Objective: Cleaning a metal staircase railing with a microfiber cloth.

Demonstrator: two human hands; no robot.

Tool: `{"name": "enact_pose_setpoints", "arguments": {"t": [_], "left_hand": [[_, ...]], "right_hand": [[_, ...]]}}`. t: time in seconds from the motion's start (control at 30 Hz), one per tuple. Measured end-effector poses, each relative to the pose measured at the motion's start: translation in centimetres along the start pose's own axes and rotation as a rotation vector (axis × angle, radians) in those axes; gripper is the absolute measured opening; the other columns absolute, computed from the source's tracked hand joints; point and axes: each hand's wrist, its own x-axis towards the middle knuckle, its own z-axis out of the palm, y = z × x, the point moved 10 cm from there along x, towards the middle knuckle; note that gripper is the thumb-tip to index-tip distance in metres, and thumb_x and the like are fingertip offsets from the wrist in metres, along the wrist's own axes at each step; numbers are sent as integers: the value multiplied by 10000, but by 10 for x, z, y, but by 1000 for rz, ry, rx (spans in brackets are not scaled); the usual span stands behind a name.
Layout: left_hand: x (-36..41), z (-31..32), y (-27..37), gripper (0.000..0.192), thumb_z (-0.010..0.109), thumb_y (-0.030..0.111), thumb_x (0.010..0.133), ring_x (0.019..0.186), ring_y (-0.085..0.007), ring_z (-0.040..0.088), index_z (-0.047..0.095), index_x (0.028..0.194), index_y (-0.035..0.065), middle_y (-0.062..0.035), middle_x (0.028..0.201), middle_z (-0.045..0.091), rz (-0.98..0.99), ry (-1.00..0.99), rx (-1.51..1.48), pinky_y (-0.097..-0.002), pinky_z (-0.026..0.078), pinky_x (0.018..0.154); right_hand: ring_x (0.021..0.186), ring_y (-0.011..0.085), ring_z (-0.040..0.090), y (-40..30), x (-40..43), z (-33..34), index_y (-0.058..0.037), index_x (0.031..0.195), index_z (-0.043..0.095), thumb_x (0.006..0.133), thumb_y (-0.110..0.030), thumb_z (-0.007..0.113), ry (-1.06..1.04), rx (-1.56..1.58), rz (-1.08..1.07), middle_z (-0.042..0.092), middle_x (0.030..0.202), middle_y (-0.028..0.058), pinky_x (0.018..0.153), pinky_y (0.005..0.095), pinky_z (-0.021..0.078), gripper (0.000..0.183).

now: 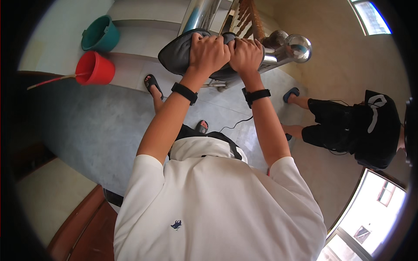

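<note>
My left hand (210, 53) and my right hand (245, 55) are side by side at the top centre, knuckles up, both gripping a dark grey cloth (178, 53). The cloth is draped over the end of a shiny metal stair handrail (270, 58), and its wider part spreads out left of my left hand. A polished metal ball (297, 48) tops the post to the right of my right hand. Black straps circle both wrists. The fingertips and the rail beneath the cloth are hidden.
A red bucket (95, 68) with a stick leaning out and a green bucket (100, 33) stand on the stairs (130, 39) at left. A person in black (352, 129) stands at right by the wall. A cable (236, 123) shows above the grey floor (98, 130).
</note>
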Motion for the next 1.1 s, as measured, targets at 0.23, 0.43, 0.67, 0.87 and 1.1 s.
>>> {"name": "enact_pose_setpoints", "arguments": {"t": [0.23,0.43,0.67,0.87,1.1], "left_hand": [[30,31,11,267,502,183,860,585,-288,609,619,646,75,-115,672,685,22,-27,-36,-403,375,752],[32,50,12,240,496,198,899,628,-278,644,635,1023,46,-125,705,707,4,12,-73,-408,389,807],[33,65,-7,286,491,161,921,708,-334,672,519,1176,35,-159,715,706,-133,-145,-154,-416,370,900],[32,71,-3,319,516,124,939,776,-320,686,467,1242,40,-148,794,721,-158,-212,-137,-437,379,887],[23,63,-15,324,546,45,918,833,-316,693,494,1231,115,-111,932,706,-171,-111,-87,-439,374,841]], "right_hand": [[995,317,671,41,1,-12,-51,1011,698,867,-266,626,165,79,84,648,1142,216,1006,430,433,269],[1018,269,632,130,-95,0,39,1251,511,877,-187,747,350,685,829,499,1286,217,937,355,461,496],[690,80,495,124,-119,64,-6,944,620,823,-148,778,-178,1273,1107,563,789,-7,617,248,396,245],[624,35,390,147,-118,24,-75,687,490,787,9,644,-18,1209,1015,449,660,-73,562,235,313,201],[896,251,522,125,-83,-74,-35,862,634,751,14,708,247,306,499,568,1016,153,851,399,447,142]]}}
